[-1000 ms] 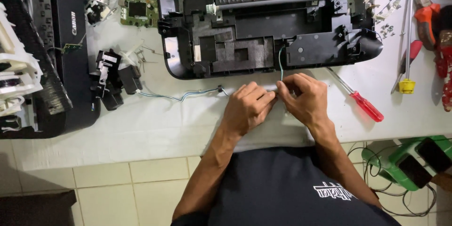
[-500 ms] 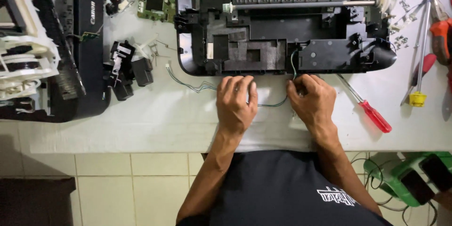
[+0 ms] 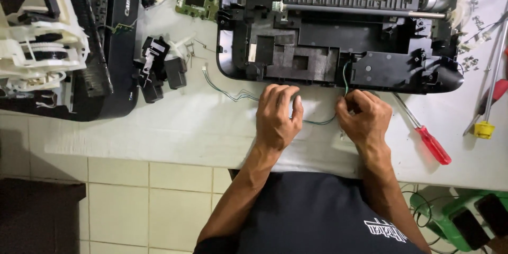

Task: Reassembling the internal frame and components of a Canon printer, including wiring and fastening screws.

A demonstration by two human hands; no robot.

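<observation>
Hands sit just below the printer base (image 3: 338, 32), on the white worktop (image 3: 159, 132). The left hand (image 3: 278, 116) lies palm down, fingers spread and loose, pressing the thin wire (image 3: 227, 94) flat where it runs under the palm; it grips nothing. The right hand (image 3: 362, 119) is curled, its fingertips pinching the same wire near the base's front edge, where a green strand climbs into the black shell. Left of the left hand the wire trails in a loose wave to a small white plug (image 3: 205, 69). Half a second ago both hands lay much the same way but closer to the base; a second ago they were drawn together, both pinching the wire between them. Since then they have parted, the left has flattened out, and the slack between them now shows as a low loop. The view has also slid, so the base stands further right and higher than before. A red screwdriver (image 3: 426, 137) lies just right of the right hand, apart from it, unmoved against the base. Further right lie a yellow-tipped tool (image 3: 484, 127) and some loose screws (image 3: 473, 61). To the left are small black parts (image 3: 159, 71), a green circuit board (image 3: 197, 0), and a black cover (image 3: 114, 42) with a white gear assembly (image 3: 37, 47). Below, green equipment (image 3: 460, 222) stands on the floor.
</observation>
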